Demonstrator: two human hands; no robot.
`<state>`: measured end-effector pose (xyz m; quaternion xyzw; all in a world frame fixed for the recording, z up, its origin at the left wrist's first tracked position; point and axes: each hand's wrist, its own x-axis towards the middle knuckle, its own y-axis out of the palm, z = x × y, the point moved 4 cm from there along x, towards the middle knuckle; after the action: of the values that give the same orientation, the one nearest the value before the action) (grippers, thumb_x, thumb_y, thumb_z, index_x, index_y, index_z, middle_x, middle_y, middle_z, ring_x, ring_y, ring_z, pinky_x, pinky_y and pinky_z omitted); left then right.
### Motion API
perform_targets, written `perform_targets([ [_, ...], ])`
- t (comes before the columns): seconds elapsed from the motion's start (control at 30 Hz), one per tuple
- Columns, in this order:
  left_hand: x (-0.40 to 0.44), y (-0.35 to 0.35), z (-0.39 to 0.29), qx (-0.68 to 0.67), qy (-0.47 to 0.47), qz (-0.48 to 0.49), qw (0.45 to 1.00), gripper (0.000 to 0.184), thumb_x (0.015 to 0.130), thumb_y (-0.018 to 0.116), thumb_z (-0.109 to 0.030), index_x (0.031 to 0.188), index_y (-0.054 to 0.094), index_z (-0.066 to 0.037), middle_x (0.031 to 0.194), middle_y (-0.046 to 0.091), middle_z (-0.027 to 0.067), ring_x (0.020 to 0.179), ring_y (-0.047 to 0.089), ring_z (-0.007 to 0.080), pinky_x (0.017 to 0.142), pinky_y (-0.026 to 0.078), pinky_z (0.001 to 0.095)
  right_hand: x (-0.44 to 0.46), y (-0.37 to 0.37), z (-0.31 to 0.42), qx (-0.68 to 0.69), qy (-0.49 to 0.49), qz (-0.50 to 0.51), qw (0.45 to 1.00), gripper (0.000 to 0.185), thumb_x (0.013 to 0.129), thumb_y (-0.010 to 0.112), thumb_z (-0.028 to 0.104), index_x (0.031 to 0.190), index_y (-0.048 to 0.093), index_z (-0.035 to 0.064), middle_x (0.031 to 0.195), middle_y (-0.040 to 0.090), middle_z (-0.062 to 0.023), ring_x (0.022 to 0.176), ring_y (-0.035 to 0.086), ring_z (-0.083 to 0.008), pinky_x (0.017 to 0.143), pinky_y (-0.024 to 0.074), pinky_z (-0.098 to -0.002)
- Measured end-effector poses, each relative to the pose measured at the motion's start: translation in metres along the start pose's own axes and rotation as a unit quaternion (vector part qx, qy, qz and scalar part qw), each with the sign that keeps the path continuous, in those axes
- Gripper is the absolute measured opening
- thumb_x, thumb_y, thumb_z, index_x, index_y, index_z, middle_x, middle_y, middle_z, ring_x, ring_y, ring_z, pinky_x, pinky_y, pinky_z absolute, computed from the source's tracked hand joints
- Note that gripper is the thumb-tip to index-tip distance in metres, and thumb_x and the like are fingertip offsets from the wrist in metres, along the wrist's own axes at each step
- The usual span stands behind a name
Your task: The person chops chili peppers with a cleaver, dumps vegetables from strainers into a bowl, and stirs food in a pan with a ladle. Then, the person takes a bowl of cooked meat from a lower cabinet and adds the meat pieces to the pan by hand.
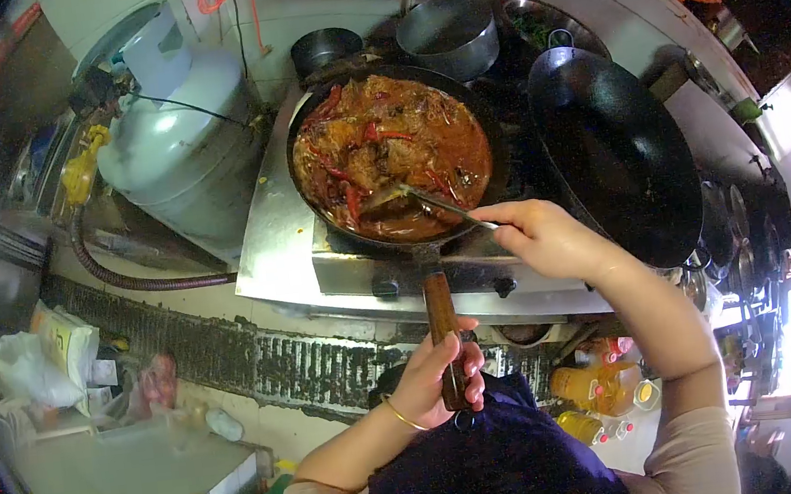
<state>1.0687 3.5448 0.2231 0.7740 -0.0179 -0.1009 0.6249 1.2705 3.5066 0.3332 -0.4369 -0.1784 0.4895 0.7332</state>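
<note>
Pan point(498, 143) stands on the stove point(281, 255), containing red-brown stew point(424, 158) with red chillies point(388, 134). Left hand point(426, 372) at six o'clock of the pan: fingers wrapped around its wooden handle point(439, 305). Right hand point(552, 237) at four o'clock: fingers gripping a metal utensil point(449, 207), its head in the stew. Black wok point(610, 159) noted at three o'clock, metal pot point(458, 62) at one, gas cylinder point(169, 146) at nine, all from the pan.

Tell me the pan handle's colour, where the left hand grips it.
Pan handle: brown, best seen in the head view.
</note>
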Motion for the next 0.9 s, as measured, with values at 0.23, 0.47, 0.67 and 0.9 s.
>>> perform_targets([
  [0.23,-0.001,0.001,-0.002,0.006,0.001,-0.009,1.000,0.044,0.092,0.056,-0.041,0.126,0.041,-0.017,0.080,0.049,0.0050,0.061,0.057,0.0202,0.056,0.052,0.0396,0.015,0.021,0.002,-0.036,-0.027,-0.067,0.997,0.034,0.087,0.049,0.014,0.118,0.061,0.0068,0.103,0.064,-0.0224,0.093,0.062,-0.0378,0.084,0.0488,-0.0418],
  [0.47,0.000,0.000,0.000,0.010,-0.007,-0.011,1.000,0.043,0.094,0.053,-0.040,0.128,0.041,-0.017,0.081,0.049,0.0053,0.063,0.058,0.0210,0.058,0.052,0.0404,0.018,0.022,0.000,-0.027,-0.010,-0.069,0.997,0.033,0.088,0.048,0.018,0.117,0.062,0.0092,0.103,0.065,-0.0211,0.095,0.062,-0.0375,0.087,0.0486,-0.0434],
  [0.67,0.002,-0.008,0.000,0.012,0.022,0.044,0.999,0.054,0.093,0.055,-0.038,0.138,0.034,-0.018,0.091,0.055,0.0089,0.072,0.062,0.0253,0.065,0.053,0.0418,0.000,0.019,0.001,0.060,-0.015,-0.037,0.997,0.035,0.088,0.050,0.016,0.121,0.059,0.0056,0.106,0.064,-0.0218,0.099,0.063,-0.0337,0.088,0.0477,-0.0393],
  [0.9,-0.018,-0.001,0.004,0.104,0.019,0.039,0.994,0.078,0.084,0.068,-0.039,0.145,0.024,-0.017,0.102,0.058,0.0137,0.087,0.063,0.0279,0.075,0.052,0.0422,-0.046,-0.016,0.003,0.190,0.031,0.053,0.980,0.037,0.089,0.050,0.011,0.125,0.056,0.0036,0.083,0.064,-0.0076,0.071,0.054,-0.0105,0.067,0.0465,-0.0273],
])
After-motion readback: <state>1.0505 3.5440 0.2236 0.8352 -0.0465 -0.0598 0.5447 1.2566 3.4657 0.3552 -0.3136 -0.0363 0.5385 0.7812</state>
